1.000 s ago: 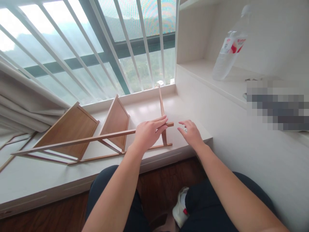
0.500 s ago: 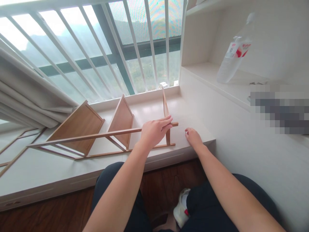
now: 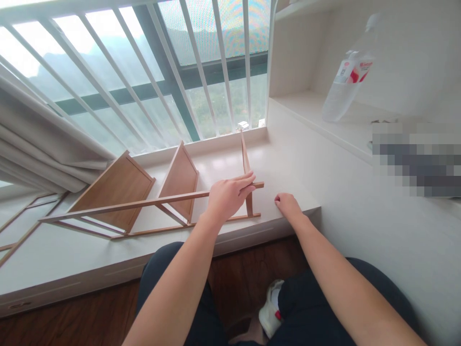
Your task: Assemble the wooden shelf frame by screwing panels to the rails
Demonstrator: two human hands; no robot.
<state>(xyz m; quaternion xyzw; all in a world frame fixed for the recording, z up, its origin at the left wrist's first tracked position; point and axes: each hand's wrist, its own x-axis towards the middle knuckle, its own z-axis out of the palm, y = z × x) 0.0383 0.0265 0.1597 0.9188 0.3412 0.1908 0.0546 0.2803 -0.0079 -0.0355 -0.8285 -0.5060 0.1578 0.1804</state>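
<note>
A wooden shelf frame lies on its side on the white window ledge, with two brown panels and thin rails. My left hand rests on the frame's upper rail near its right end, fingers laid flat over the wood. My right hand sits on the ledge just right of the frame, fingers curled down on something small that I cannot make out.
White window bars rise behind the ledge, a curtain bunches at the left. A plastic bottle stands on a white shelf at the upper right. My knees and a white shoe are below, over dark wood floor.
My right hand has lowered onto the ledge and curled its fingers shut. The left hand stays on the rail. The view has shifted slightly.
</note>
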